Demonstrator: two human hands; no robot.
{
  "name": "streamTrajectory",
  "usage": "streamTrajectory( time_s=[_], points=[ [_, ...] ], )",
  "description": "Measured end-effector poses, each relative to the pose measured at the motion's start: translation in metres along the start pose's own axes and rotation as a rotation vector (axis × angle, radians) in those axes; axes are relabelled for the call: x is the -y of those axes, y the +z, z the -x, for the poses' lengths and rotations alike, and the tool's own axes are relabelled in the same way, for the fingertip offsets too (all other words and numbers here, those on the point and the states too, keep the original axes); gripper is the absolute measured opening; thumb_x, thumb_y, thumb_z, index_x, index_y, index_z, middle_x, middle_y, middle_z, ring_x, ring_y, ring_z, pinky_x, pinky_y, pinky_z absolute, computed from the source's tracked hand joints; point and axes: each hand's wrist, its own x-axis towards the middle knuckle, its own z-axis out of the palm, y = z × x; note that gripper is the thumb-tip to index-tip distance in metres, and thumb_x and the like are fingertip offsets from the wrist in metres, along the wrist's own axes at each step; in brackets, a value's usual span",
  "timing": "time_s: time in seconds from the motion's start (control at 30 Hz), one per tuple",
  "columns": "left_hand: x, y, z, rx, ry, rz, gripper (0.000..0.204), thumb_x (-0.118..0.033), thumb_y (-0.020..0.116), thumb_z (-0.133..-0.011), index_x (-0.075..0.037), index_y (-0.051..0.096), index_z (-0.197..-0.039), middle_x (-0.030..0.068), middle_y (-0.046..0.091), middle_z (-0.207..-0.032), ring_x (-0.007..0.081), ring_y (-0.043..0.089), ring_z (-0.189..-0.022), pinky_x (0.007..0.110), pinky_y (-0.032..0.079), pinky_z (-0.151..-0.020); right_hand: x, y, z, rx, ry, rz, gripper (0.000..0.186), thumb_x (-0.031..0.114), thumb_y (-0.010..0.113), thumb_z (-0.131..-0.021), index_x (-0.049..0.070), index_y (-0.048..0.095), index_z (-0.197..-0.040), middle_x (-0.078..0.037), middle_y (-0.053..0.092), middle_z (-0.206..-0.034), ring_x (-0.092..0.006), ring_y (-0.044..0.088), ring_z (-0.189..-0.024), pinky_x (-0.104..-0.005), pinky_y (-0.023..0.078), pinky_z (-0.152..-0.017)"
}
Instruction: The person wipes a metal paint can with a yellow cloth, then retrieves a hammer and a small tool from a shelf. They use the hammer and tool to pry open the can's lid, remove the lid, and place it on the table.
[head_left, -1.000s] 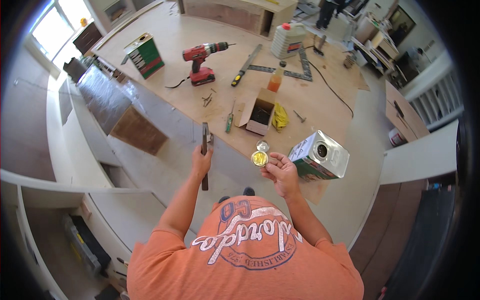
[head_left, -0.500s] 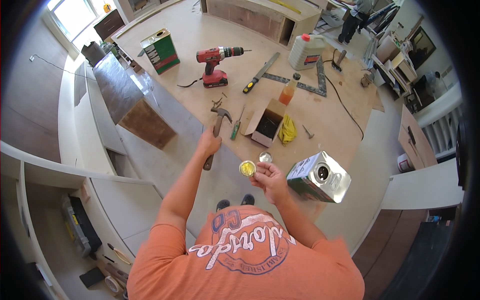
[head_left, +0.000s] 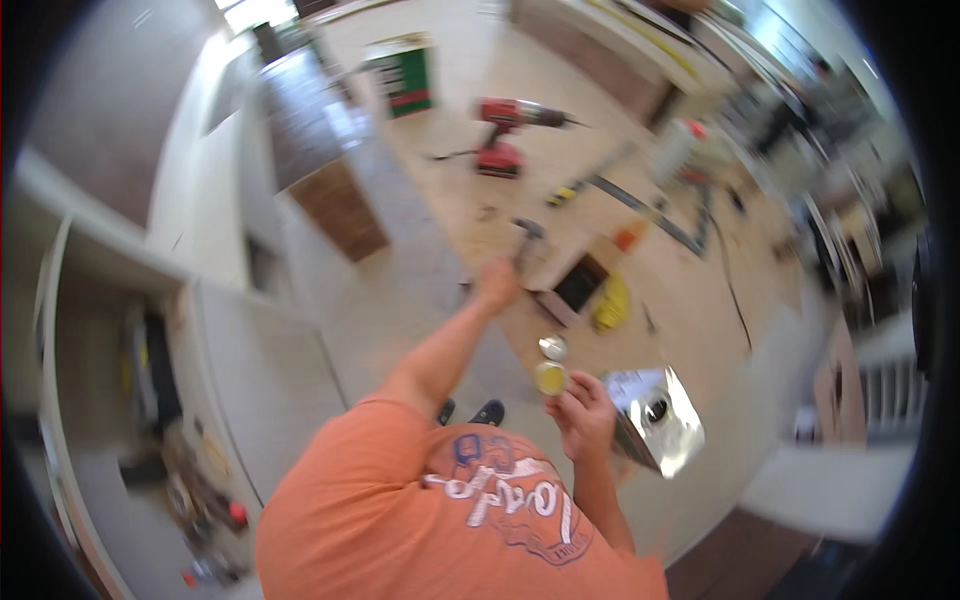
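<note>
Closest to the body, below the chest: right hand raised, fingers curled, pinching a small round yellow lid at its upper edge, face turned up toward the camera. Just above it, nearly touching, a second small disc, silvery; whether held by the fingertips or lying on the floor cannot be told through the blur. Just to the right of that hand, a shiny rectangular metal can, lying tilted, round opening facing up and toward the hand, so the opening lies a short way to the right of the lid. Right hand far nearer to can than left.

Farther out, left arm stretched forward, left hand wrapped shut around the handle of a hammer, long axis pointing up and away from the body, head at the far end.

Beyond the hammer, on the plywood floor sheet: an open cardboard box, something yellow beside it, a black cord trailing right. Farther still, a red cordless drill, and at the far edge a green-and-white carton. Off to the left, white cabinet panels.
</note>
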Motion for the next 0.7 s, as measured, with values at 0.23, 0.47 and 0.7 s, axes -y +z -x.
streamTrajectory(
  time_s=[0.23,0.47,0.7],
  points=[
    [-0.009,-0.013,0.017,0.038,-0.186,0.229,0.029,-0.012,0.055,-0.088,0.002,0.053,-0.113,0.0279,0.06,-0.116,0.0421,0.06,-0.11,0.049,0.05,-0.09,-0.006,0.0,-0.023,0.163,-0.132,0.027,0.035,-0.006,0.061,-0.089,0.001,0.052,-0.121,-0.01,0.068,-0.098,-0.0169,0.069,-0.078,-0.0253,0.061,-0.065],
    [0.107,-0.154,0.141,-0.19,-0.204,0.422,0.036,-0.019,0.058,-0.085,-0.003,0.051,-0.116,0.0278,0.06,-0.114,0.0443,0.056,-0.109,0.05,0.045,-0.091,-0.023,0.056,-0.057,0.363,-0.084,0.047,0.032,-0.006,0.061,-0.09,0.0,0.053,-0.12,-0.011,0.068,-0.097,-0.0181,0.069,-0.08,-0.0262,0.06,-0.067],
    [0.299,-0.345,0.278,-0.446,-0.605,0.068,0.038,-0.017,0.061,-0.085,-0.001,0.05,-0.118,0.0297,0.057,-0.117,0.0444,0.056,-0.112,0.048,0.046,-0.094,-0.063,0.16,-0.07,0.559,0.063,0.147,0.031,-0.005,0.06,-0.091,0.0,0.053,-0.12,-0.01,0.067,-0.095,-0.0169,0.067,-0.079,-0.0243,0.058,-0.066]
  ],
)
